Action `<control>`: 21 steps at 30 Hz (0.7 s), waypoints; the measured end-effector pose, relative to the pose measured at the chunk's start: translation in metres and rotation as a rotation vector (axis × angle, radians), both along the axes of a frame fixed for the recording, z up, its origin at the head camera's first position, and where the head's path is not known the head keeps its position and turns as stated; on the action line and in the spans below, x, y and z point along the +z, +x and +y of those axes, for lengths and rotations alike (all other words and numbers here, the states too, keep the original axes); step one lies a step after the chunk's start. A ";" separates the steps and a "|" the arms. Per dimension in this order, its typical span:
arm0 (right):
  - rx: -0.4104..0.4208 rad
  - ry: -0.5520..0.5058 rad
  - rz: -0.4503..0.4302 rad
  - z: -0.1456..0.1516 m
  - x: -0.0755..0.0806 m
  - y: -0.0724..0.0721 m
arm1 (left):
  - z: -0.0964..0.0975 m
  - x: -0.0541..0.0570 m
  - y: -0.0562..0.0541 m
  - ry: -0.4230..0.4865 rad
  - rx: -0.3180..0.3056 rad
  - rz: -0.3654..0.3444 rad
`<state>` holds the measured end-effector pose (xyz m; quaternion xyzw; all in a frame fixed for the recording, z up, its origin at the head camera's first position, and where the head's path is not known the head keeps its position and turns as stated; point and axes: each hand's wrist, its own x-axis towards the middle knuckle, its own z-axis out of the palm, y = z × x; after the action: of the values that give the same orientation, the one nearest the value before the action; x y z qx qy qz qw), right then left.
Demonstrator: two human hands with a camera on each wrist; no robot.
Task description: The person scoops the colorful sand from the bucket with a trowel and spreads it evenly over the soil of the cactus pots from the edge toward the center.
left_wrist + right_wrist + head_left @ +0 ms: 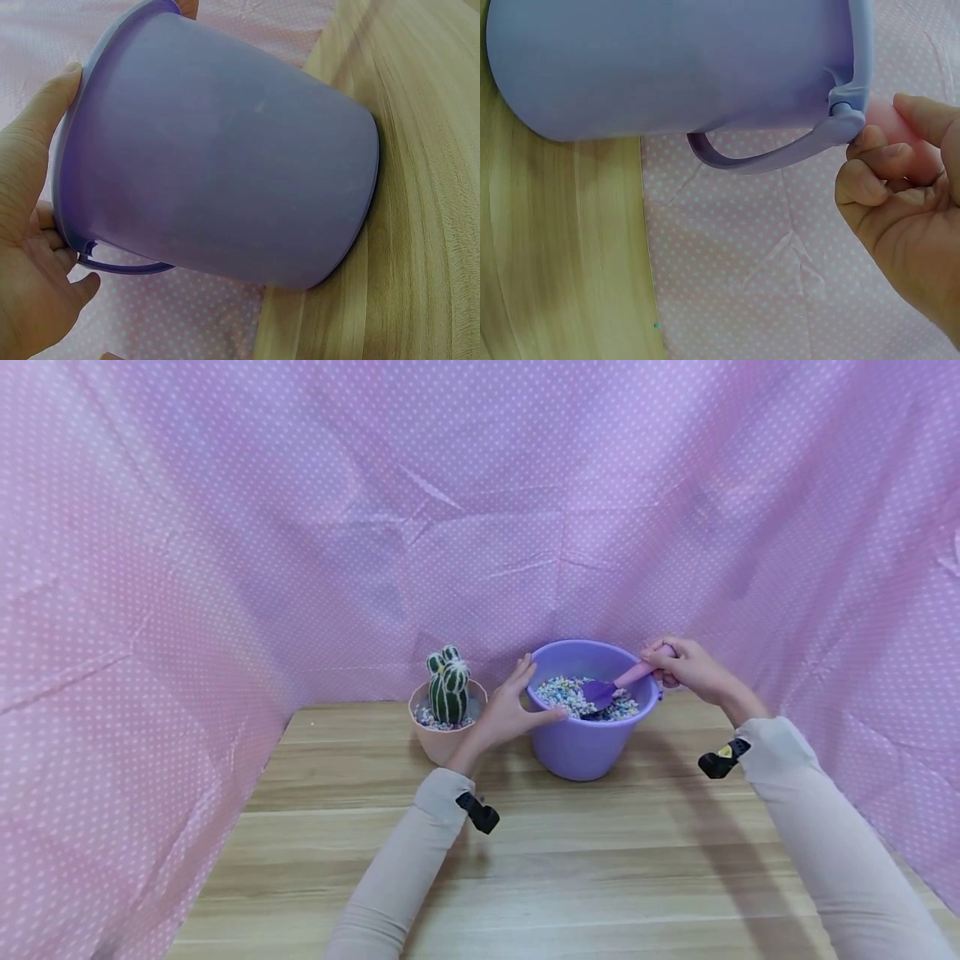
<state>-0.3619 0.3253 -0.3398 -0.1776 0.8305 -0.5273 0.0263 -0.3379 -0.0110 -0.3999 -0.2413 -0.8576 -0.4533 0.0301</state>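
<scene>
A purple bucket (579,752) stands upright on the wooden table, part filled with small multicoloured pebbles (564,693). My left hand (510,714) holds the bucket's rim on its left side, thumb at the near edge and fingers farther back. In the left wrist view, that thumb (56,97) lies along the rim. Over the right side of the rim, my right hand (693,670) grips the pink handle of a toy shovel (636,673). The shovel's purple blade (598,693) is down among the pebbles. Fingers (874,161) curl round the handle in the right wrist view.
A potted cactus (448,693) in a peach pot (438,745) stands left of the bucket, partly behind my left wrist. The bucket's carrying handle (769,157) hangs down behind it. Pink dotted cloth (480,527) hangs round the table (540,877).
</scene>
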 end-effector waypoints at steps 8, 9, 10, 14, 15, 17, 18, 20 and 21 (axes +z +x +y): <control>0.006 -0.068 0.000 0.001 -0.004 0.004 | 0.000 0.001 0.002 -0.009 0.007 0.007; 0.012 -0.087 -0.008 0.001 -0.005 0.004 | 0.000 0.001 0.002 -0.008 0.007 0.006; 0.011 -0.109 -0.018 0.001 -0.006 0.004 | 0.000 0.001 0.002 -0.007 0.007 0.006; 0.001 -0.227 -0.078 0.003 -0.011 0.004 | 0.000 0.001 0.002 0.001 0.005 -0.004; 0.000 -0.252 -0.090 0.004 -0.013 0.003 | -0.001 0.001 0.002 0.001 0.003 -0.005; 0.015 -0.290 -0.101 0.005 -0.015 0.002 | -0.001 0.001 0.003 0.003 0.000 -0.012; 0.038 -0.292 -0.096 0.005 -0.016 0.002 | -0.001 0.001 0.003 0.003 -0.001 -0.013; 0.091 -0.290 -0.080 0.007 -0.018 0.000 | -0.001 0.001 0.004 0.001 -0.002 -0.017; 0.115 -0.288 -0.073 0.007 -0.019 0.000 | 0.000 0.001 0.004 0.000 -0.003 -0.018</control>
<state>-0.3620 0.3324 -0.3583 -0.2075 0.7332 -0.6447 0.0607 -0.3339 -0.0114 -0.3985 -0.2383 -0.8574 -0.4556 0.0217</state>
